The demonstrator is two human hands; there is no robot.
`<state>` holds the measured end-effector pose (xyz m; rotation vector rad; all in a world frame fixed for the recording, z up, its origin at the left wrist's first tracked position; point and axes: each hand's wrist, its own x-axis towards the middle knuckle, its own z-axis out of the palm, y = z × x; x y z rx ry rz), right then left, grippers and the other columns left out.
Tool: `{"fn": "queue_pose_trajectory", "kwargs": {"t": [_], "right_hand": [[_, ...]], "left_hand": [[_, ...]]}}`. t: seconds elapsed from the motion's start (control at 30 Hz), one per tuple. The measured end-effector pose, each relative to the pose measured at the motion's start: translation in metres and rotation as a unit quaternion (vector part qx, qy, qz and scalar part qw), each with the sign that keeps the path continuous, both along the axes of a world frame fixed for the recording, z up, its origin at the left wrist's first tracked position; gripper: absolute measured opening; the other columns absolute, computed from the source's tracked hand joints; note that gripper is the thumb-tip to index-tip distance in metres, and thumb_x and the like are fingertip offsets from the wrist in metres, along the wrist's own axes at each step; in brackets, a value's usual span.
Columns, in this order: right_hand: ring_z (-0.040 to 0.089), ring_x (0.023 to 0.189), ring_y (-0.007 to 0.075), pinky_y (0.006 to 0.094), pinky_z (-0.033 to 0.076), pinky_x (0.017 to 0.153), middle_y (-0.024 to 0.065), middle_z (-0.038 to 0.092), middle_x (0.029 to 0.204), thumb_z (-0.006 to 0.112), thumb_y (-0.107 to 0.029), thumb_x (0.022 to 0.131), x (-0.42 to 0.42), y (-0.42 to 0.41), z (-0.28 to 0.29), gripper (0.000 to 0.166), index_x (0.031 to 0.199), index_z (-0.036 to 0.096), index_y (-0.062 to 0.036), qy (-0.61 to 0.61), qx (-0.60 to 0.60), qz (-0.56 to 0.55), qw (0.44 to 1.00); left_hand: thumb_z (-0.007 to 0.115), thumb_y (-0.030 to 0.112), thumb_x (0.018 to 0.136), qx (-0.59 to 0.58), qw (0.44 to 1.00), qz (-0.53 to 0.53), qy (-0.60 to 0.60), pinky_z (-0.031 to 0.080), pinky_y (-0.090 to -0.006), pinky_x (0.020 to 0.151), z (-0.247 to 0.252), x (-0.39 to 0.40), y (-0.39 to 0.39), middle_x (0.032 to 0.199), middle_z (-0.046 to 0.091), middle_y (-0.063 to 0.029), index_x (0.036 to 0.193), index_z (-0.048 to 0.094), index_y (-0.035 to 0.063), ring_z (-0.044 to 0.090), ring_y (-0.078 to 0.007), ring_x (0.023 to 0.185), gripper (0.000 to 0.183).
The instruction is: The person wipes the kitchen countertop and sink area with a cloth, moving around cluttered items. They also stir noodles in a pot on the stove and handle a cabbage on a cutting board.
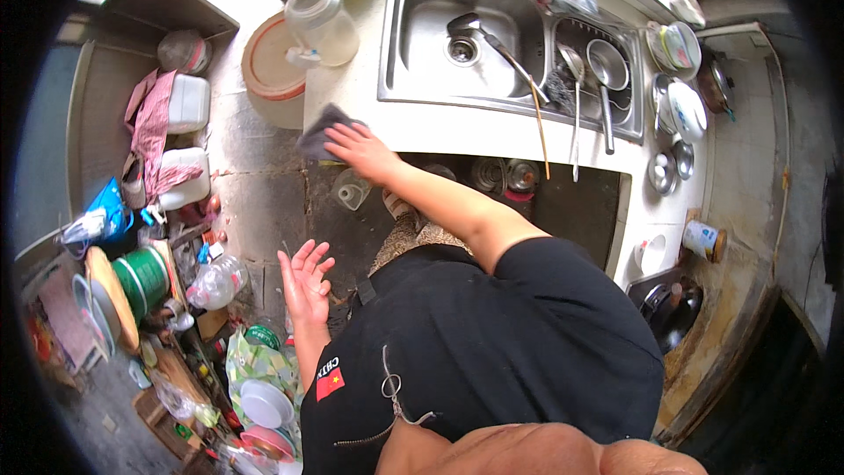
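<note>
A dark grey cloth [323,133] lies at the left corner of the white countertop [432,128]. My right hand [361,153] presses flat on it, fingers stretched out over its right part. Lower and to the left, my left hand [308,280] is raised palm up over the floor, fingers loosely spread and holding nothing. Behind the cloth stands a cloudy plastic jar with a tap [330,33]. The stainless steel sink [393,46] is set into the counter to the right, with a dark-headed brush or scrubber [501,46] lying across its basin.
A lidded bucket [273,66] stands left of the counter. A ladle [577,99], a small saucepan [607,66] and a wooden chopstick [539,125] rest at the sink's right side. Bowls [686,109] line the right counter. Below are a plastic bottle [351,189] and, leftward, white jerrycans [188,103].
</note>
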<state>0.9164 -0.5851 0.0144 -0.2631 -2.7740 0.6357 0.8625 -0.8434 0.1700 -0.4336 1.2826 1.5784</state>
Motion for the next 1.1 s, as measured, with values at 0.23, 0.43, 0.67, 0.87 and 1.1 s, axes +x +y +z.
{"fn": "queue_pose_trajectory", "kwargs": {"t": [0.23,0.43,0.67,0.87,1.1], "right_hand": [[0.057,0.101,0.0318,0.0405,0.043,0.094,0.0134,0.062,0.094,0.045,0.003,0.08,0.186,0.056,0.037,0.028,0.103,0.059,-0.0039,0.104,-0.226,-0.325,0.912],[0.061,0.084,0.0281,0.0383,0.047,0.076,0.0121,0.064,0.086,0.055,-0.011,0.081,0.182,0.052,0.002,0.018,0.095,0.065,-0.0068,0.101,-0.115,-0.324,0.933],[0.056,0.098,0.0292,0.038,0.045,0.089,0.0063,0.063,0.103,0.057,0.003,0.066,0.204,0.006,0.053,0.032,0.094,0.067,-0.0117,0.064,-0.271,-0.149,0.949],[0.06,0.098,0.0253,0.0335,0.046,0.089,0.0114,0.063,0.097,0.041,0.005,0.067,0.368,0.029,0.061,0.038,0.095,0.064,-0.003,0.02,-0.442,-0.312,0.841],[0.056,0.104,0.0283,0.0382,0.046,0.091,0.0093,0.063,0.104,0.047,0.004,0.068,0.416,0.044,0.08,0.04,0.102,0.064,-0.0089,0.056,-0.245,-0.449,0.857]], "left_hand": [[0.036,0.051,0.098,0.036,0.99,-0.132,-0.022,0.041,-0.0167,0.042,-0.011,-0.005,0.079,0.108,0.065,-0.0124,0.119,0.052,0.0046,0.066,-0.0152,0.08,0.054],[0.038,0.049,0.098,0.03,0.974,-0.219,-0.039,0.047,-0.0198,0.044,-0.01,0.032,0.143,0.103,0.067,-0.0134,0.115,0.055,0.003,0.067,-0.0162,0.076,0.052],[0.043,0.041,0.099,-0.036,0.936,-0.325,0.134,0.044,-0.0185,0.049,-0.008,0.076,0.197,0.098,0.067,-0.0093,0.115,0.056,0.0034,0.064,-0.0118,0.075,0.043],[0.062,0.026,0.091,-0.021,0.854,-0.487,0.179,0.048,-0.0222,0.056,-0.076,0.162,0.296,0.093,0.064,-0.0067,0.104,0.058,0.0014,0.062,-0.0117,0.073,0.028],[0.074,0.035,0.076,-0.092,0.624,-0.521,0.576,0.049,-0.0423,0.068,-0.144,0.279,0.389,0.078,0.063,-0.0185,0.084,0.058,-0.0022,0.062,-0.0335,0.072,0.042]]}}
